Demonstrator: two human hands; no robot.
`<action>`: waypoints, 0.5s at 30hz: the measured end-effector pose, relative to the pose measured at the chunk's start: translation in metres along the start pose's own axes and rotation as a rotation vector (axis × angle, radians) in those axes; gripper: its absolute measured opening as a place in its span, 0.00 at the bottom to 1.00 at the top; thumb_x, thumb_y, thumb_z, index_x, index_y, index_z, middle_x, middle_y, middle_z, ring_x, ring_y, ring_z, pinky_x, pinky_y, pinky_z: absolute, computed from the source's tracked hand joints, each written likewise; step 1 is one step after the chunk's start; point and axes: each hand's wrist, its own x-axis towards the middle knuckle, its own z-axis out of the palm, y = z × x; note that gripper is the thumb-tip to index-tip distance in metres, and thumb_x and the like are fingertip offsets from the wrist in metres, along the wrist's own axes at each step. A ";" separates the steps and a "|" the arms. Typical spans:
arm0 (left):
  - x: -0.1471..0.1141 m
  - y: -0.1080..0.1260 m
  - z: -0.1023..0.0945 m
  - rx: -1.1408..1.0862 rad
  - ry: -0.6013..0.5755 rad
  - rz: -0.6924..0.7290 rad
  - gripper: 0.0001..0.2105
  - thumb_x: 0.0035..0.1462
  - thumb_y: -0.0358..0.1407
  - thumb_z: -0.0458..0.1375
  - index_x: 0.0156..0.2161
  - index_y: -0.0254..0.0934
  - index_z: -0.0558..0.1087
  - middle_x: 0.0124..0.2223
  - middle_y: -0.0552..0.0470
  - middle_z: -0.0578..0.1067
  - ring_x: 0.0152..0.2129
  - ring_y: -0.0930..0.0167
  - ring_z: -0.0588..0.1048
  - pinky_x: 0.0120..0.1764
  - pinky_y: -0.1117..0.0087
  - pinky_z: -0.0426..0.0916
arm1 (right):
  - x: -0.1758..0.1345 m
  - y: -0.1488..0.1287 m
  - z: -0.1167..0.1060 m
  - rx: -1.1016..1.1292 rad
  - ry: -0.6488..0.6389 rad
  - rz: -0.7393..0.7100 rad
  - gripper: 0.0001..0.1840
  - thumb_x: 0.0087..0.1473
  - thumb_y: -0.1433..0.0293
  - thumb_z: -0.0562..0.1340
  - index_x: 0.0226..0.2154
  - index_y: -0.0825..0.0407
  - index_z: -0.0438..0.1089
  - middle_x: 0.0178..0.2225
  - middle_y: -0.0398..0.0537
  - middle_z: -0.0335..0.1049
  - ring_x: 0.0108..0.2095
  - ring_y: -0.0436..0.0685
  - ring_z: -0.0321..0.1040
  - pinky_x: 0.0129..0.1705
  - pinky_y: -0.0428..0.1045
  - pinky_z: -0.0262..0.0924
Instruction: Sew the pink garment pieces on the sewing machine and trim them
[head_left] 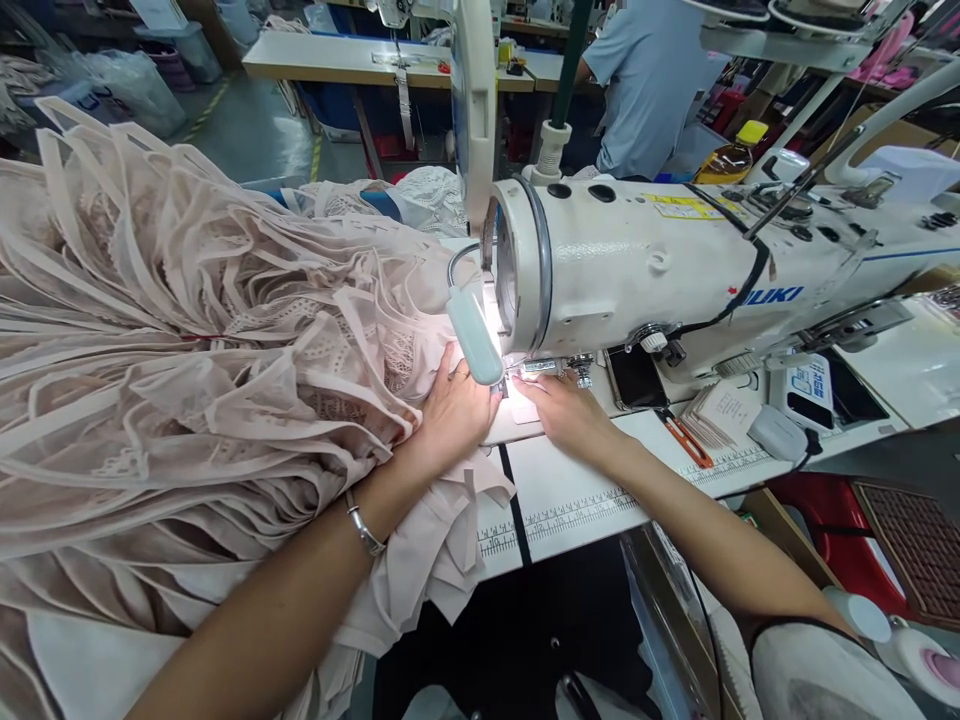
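Note:
Under the head of the white sewing machine (622, 265), both hands are close to the needle area. My left hand (459, 408) is closed on the edge of a beige lace garment (405, 355); a small grey-green lamp (477, 335) hides some of its fingers. From the other side my right hand (566, 415) comes in, fingertips pressed together on a pale piece of fabric (525, 408) in the bright light. The needle and presser foot are mostly hidden. A large bundle of beige lace garments (187, 350), tied with a reddish string, spreads against my left arm.
Right of my right hand lie a phone (636, 378), an orange cutter (686, 440), a stack of tags (716, 412) and a grey case (778, 433). A ruler strip (577, 515) runs along the table's front edge. Across the aisle a person in a blue shirt (649, 85) is present.

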 end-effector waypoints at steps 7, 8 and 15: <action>0.001 -0.001 0.001 0.003 -0.001 0.009 0.12 0.61 0.31 0.53 0.48 0.32 0.73 0.44 0.40 0.77 0.48 0.57 0.74 0.57 0.53 0.64 | 0.000 -0.001 0.001 -0.008 0.007 0.016 0.33 0.61 0.79 0.46 0.65 0.51 0.62 0.59 0.55 0.69 0.51 0.66 0.68 0.59 0.61 0.56; 0.001 -0.001 0.001 0.002 0.003 0.009 0.12 0.62 0.31 0.52 0.48 0.32 0.73 0.44 0.40 0.77 0.48 0.57 0.73 0.57 0.53 0.64 | 0.000 -0.001 0.001 -0.008 0.012 0.015 0.33 0.61 0.79 0.46 0.65 0.51 0.62 0.59 0.56 0.69 0.51 0.66 0.68 0.59 0.61 0.57; -0.001 -0.001 0.002 0.008 0.022 0.011 0.12 0.62 0.32 0.52 0.48 0.34 0.72 0.45 0.40 0.77 0.50 0.56 0.73 0.56 0.52 0.65 | 0.001 0.000 0.001 -0.004 0.037 0.001 0.32 0.61 0.80 0.47 0.65 0.51 0.62 0.58 0.57 0.69 0.50 0.66 0.69 0.57 0.62 0.59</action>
